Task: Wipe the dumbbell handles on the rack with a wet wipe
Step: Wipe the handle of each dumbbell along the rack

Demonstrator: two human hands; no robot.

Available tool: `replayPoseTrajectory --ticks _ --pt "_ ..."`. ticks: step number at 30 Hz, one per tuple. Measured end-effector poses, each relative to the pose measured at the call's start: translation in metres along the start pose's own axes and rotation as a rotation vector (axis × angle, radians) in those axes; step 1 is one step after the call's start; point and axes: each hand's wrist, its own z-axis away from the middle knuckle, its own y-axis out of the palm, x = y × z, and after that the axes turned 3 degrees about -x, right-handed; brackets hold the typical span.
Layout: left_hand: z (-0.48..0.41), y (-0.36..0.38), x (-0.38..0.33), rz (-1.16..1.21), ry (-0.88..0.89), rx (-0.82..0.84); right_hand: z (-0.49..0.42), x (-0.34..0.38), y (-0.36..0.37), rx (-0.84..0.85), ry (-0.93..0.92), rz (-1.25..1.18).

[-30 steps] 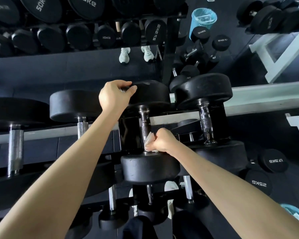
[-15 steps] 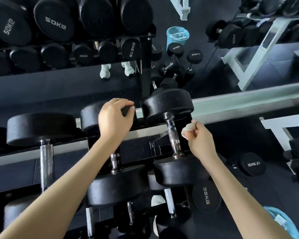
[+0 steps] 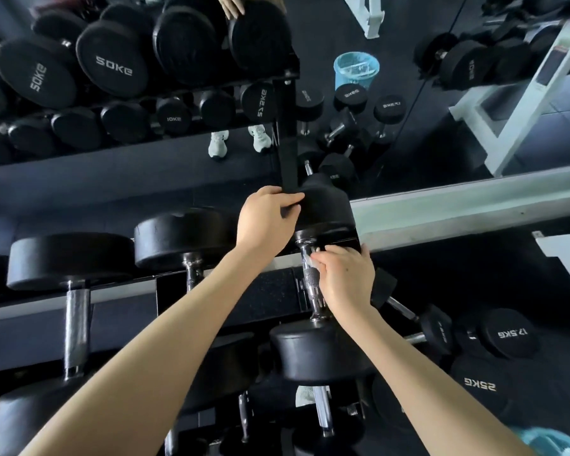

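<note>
At the left of the black metal rack (image 3: 231, 297), the far-left chrome handle (image 3: 76, 324) and the second chrome handle (image 3: 191, 274) lay bare, with neither hand touching them. Further right, the left hand (image 3: 267, 222) was curled over the rim of the far rubber head (image 3: 326, 209) of the black rubber dumbbell being cleaned, bracing it in its cradle. That dumbbell's chrome knurled handle (image 3: 310, 284) ran down toward the near rubber head (image 3: 316, 350). The right hand (image 3: 348, 281) had its fingers closed round the upper part of this handle, just below the far head, pressing a crumpled white wet wipe (image 3: 314, 262) against the steel.

The step in hand looked to be the wipe of this one handle. To do it well, the left-hand brace should hold so the weight cannot roll. The wipe should wrap as far round the bar as it will go, then travel the full length to the near head with a twisting grip, so that the knurl grooves, the underside and both collars are covered. The wipe appeared tightly bunched, so opening it out would probably clean better. At the far right, a loose black dumbbell marked 17.5KG (image 3: 507, 334) sat on the floor, off the rack.
</note>
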Motion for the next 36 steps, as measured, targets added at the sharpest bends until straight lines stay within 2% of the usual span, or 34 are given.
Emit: replayPoseTrajectory --ticks 4,5,8,10,12,17,20,22,25,29,33,36 --pt "0.000 -0.003 0.004 0.017 -0.011 0.008 -0.001 -0.008 0.000 -0.183 0.019 -0.049" --pt "0.000 -0.003 0.005 0.016 -0.002 0.011 -0.002 -0.008 -0.002 -0.157 0.012 -0.061" --pt "0.000 -0.003 0.006 0.009 -0.003 0.012 -0.005 -0.002 -0.001 0.219 0.083 -0.083" --pt "0.000 -0.001 0.005 0.016 -0.014 0.009 -0.005 -0.001 0.003 0.323 0.091 -0.058" --pt "0.000 0.001 0.006 0.024 -0.019 -0.006 -0.006 -0.003 0.006 0.318 0.155 -0.163" --pt "-0.005 0.001 0.007 0.013 -0.049 -0.010 -0.009 -0.008 0.021 0.226 0.495 -0.669" --pt "-0.013 0.000 0.009 0.004 -0.091 0.066 -0.011 -0.009 0.021 0.234 0.573 -0.778" --pt "-0.017 -0.001 0.010 0.112 -0.189 0.139 -0.015 -0.009 0.022 0.219 0.603 -0.819" --pt "-0.018 0.002 0.014 0.290 -0.260 0.164 -0.023 0.001 0.027 0.157 0.601 -0.740" --pt "-0.017 0.004 0.014 0.377 -0.281 0.149 -0.028 0.009 0.033 0.092 0.627 -0.719" --pt "-0.018 0.004 0.014 0.419 -0.287 0.152 -0.015 0.002 0.025 0.151 0.479 -0.578" --pt "-0.017 0.006 0.016 0.426 -0.280 0.151 -0.009 -0.006 0.019 0.229 0.450 -0.492"
